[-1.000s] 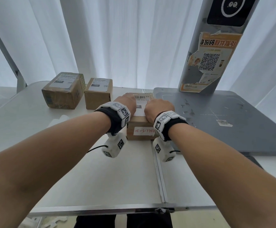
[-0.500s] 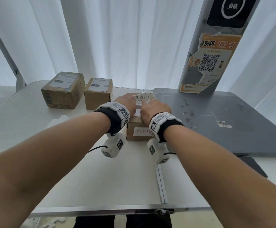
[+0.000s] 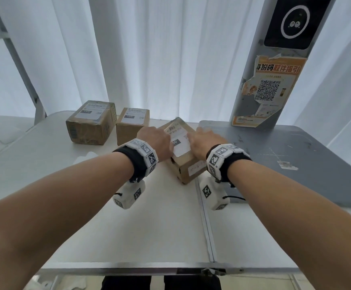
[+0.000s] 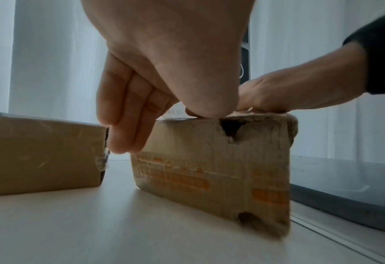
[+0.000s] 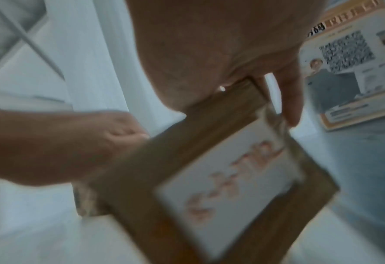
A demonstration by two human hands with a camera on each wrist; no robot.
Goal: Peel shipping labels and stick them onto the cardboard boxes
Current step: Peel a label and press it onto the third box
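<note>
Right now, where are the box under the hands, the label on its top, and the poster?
box point(image 3: 185, 173): head view, on its bare near side.
label point(image 3: 181, 148): head view, on its white middle.
poster point(image 3: 267, 93): head view, on its printed code square.

The thumb of the left grip point(image 4: 164, 67) is pressed on the top edge of a worn cardboard box point(image 4: 209, 160); its nearly straight fingers point(image 4: 124, 125) are hung down at the box's left end. The right grip point(image 4: 288, 92) is laid on the box top. A second box point(image 4: 40, 153) is seen nearby on the pale worktop point(image 4: 96, 228).
</note>
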